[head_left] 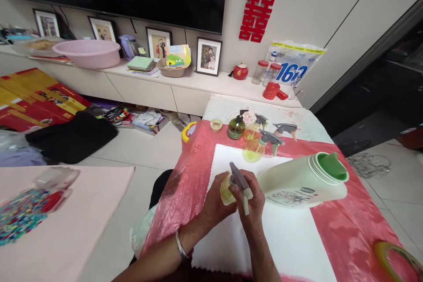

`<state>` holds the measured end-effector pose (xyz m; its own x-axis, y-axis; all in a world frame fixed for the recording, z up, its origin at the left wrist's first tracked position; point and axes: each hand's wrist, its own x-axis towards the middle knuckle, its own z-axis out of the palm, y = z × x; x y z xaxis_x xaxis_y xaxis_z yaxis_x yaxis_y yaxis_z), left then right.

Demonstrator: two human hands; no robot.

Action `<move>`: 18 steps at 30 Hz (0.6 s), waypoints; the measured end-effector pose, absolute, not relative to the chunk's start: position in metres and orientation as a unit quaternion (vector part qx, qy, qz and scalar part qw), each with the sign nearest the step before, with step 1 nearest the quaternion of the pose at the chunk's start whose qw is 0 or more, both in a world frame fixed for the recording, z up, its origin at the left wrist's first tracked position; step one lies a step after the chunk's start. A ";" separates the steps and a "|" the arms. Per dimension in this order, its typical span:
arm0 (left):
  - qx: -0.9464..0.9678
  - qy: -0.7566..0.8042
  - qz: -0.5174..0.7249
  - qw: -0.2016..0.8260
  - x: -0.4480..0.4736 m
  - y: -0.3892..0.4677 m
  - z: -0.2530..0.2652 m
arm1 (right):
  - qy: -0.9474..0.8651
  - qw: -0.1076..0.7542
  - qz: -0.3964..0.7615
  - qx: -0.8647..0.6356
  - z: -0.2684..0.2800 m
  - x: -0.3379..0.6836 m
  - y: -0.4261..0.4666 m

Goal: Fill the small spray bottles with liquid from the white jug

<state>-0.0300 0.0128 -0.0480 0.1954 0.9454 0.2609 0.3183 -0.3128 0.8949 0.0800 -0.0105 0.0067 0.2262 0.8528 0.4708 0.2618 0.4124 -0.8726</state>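
Note:
A small spray bottle (227, 190) with a yellowish clear body and a grey trigger head is held over the white mat (228, 246). My left hand (216, 200) is wrapped round its body. Around the grey spray head (240, 179) my right hand (253, 198) is closed, thumb on its near side. Just right of my hands stands a large pale green jug (291, 183) with a green spout. Beyond them are a yellow spray bottle (254, 150), an orange-tinted spray bottle (251, 132), a green pump bottle (236, 128) and another grey trigger head (286, 130).
A small cup (216, 124) sits at the table's far left. A roll of tape (398, 260) lies at the near right on the red plastic cover (360, 216). To the left, a pink table (99, 211) holds colourful small pieces (24, 213). A cabinet (142, 86) runs along the wall.

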 end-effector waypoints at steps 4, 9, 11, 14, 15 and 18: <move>0.688 0.446 0.439 0.367 -0.030 0.013 -0.048 | -0.574 0.607 0.257 -0.486 0.008 0.078 -0.013; 0.690 0.426 0.447 0.379 -0.030 0.012 -0.045 | -0.577 0.600 0.259 -0.490 0.007 0.079 -0.015; 0.688 0.421 0.444 0.390 -0.031 0.011 -0.044 | -0.575 0.601 0.255 -0.493 0.005 0.079 -0.017; 0.676 0.432 0.438 0.406 -0.031 0.010 -0.043 | -0.576 0.607 0.242 -0.491 0.003 0.079 -0.016; 0.672 0.436 0.438 0.408 -0.031 0.010 -0.042 | -0.580 0.607 0.239 -0.488 0.003 0.079 -0.015; 0.679 0.434 0.440 0.395 -0.030 0.011 -0.038 | -0.595 0.606 0.220 -0.479 0.002 0.081 -0.011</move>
<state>-0.0304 0.0108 -0.0381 0.2349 0.9379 0.2552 0.2426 -0.3108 0.9190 0.0807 -0.0108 0.0023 0.1952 0.8370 0.5113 0.3042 0.4440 -0.8428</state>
